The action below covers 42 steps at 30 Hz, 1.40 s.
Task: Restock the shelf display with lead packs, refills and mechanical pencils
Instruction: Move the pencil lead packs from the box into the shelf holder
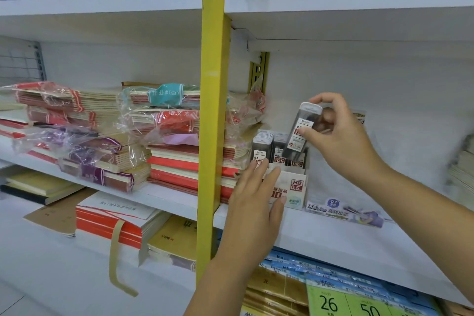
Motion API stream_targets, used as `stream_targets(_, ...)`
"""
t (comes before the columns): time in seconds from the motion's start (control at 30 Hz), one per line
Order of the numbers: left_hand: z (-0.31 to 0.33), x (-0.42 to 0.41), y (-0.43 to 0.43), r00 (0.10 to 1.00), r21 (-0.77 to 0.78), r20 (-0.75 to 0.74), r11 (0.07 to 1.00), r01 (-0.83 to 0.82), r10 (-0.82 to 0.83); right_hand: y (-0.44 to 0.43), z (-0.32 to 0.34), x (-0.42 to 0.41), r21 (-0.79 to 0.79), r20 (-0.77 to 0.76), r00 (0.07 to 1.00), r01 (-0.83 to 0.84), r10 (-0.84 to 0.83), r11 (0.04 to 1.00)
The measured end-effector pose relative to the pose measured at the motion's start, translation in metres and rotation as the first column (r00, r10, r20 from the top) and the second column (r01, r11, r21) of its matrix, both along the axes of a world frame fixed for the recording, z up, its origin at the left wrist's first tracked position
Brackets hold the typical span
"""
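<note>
A white display box marked HB 0.5 stands on the white shelf and holds several black lead packs upright. My right hand pinches one black lead pack by its top and side, tilted, just above the box's right rows. My left hand lies with straight fingers against the box's front left, fingertips reaching the first row of packs.
A flat pale pencil package lies right of the box. Stacks of wrapped notebooks fill the shelf left of the yellow upright post. Below are blue packs with green price tags. More stacked books sit at the far right edge.
</note>
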<state>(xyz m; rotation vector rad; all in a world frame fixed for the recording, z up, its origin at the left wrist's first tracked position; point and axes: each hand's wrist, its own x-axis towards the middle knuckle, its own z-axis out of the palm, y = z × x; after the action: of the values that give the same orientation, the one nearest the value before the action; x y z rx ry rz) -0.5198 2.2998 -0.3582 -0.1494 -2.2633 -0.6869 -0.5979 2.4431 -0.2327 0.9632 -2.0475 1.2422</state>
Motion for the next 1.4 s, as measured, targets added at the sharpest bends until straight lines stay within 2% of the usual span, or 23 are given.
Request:
stream_targets(0.13, -0.006, -0.003, -0.001, 0.999, -0.053, 0.014, 0.998, -0.039, 0.040, -0.015, -0.009, -0.010, 0.178, -0.121, 0.988, 0.116, -0.095, 0.977)
stream_targets(0.27, -0.009, -0.003, -0.003, 0.999, -0.054, 0.001, 0.998, -0.033, 0.033, -0.023, -0.021, -0.016, 0.340, -0.178, 0.978, 0.163, -0.107, 0.926)
stream_targets(0.43, -0.011, -0.004, -0.003, 1.000, -0.051, -0.010, 0.999, -0.017, 0.016, -0.026, -0.026, -0.025, 0.418, -0.146, 0.981, 0.179, -0.129, 0.891)
stream_targets(0.57, -0.013, -0.004, -0.004, 1.000, -0.043, -0.017, 0.999, -0.017, 0.017, -0.026, -0.026, -0.032, 0.420, -0.466, 0.849, 0.459, -0.249, 0.783)
stream_targets(0.7, -0.015, -0.003, -0.003, 1.000, -0.054, -0.011, 0.998, -0.013, 0.012, -0.021, -0.025, -0.036, 0.447, -0.501, 0.808, 0.548, -0.310, 0.707)
stream_targets(0.8, -0.016, 0.000, -0.003, 1.000, -0.070, 0.001, 0.998, -0.002, 0.002, -0.016, -0.024, -0.034, 0.532, -0.413, 0.847, 0.522, -0.334, 0.667)
stream_targets(0.9, -0.020, 0.009, -0.001, 1.000, -0.073, -0.013, 0.997, 0.002, -0.002, -0.006, -0.026, -0.021, 0.535, -0.303, 0.894, 0.447, -0.330, 0.717)
stream_targets(1.03, -0.034, 0.039, 0.008, 0.995, -0.012, -0.088, 0.998, -0.055, 0.054, 0.020, -0.040, 0.022, 0.318, -0.246, 0.935, 0.326, -0.254, 0.890)
stream_targets(1.13, -0.057, 0.068, 0.021, 0.987, -0.037, -0.151, 0.997, -0.066, 0.059, 0.046, -0.077, 0.068, 0.197, -0.207, 0.964, 0.209, -0.168, 0.958)
stream_targets(1.2, -0.086, 0.088, 0.032, 0.999, -0.091, -0.054, 0.996, -0.006, 0.001, 0.062, -0.121, 0.098, 0.157, -0.094, 0.990, 0.117, -0.103, 0.981)
stream_targets(1.27, -0.131, 0.109, 0.038, 0.984, -0.113, 0.164, 0.990, 0.082, -0.063, 0.075, -0.178, 0.123, 0.143, 0.132, 0.990, 0.037, -0.056, 0.989)
stream_targets(1.3, -0.158, 0.120, 0.039, 0.951, -0.100, 0.298, 0.988, 0.117, -0.083, 0.081, -0.209, 0.134, 0.165, 0.277, 0.960, 0.006, -0.052, 0.986)
stream_targets(1.33, -0.185, 0.131, 0.039, 0.897, -0.074, 0.432, 0.988, 0.139, -0.094, 0.085, -0.242, 0.143, 0.210, 0.430, 0.901, -0.030, -0.065, 0.977)
stream_targets(1.4, -0.238, 0.152, 0.041, 0.749, 0.009, 0.656, 0.993, 0.115, -0.093, 0.096, -0.311, 0.156, 0.301, 0.697, 0.707, -0.143, -0.115, 0.943)
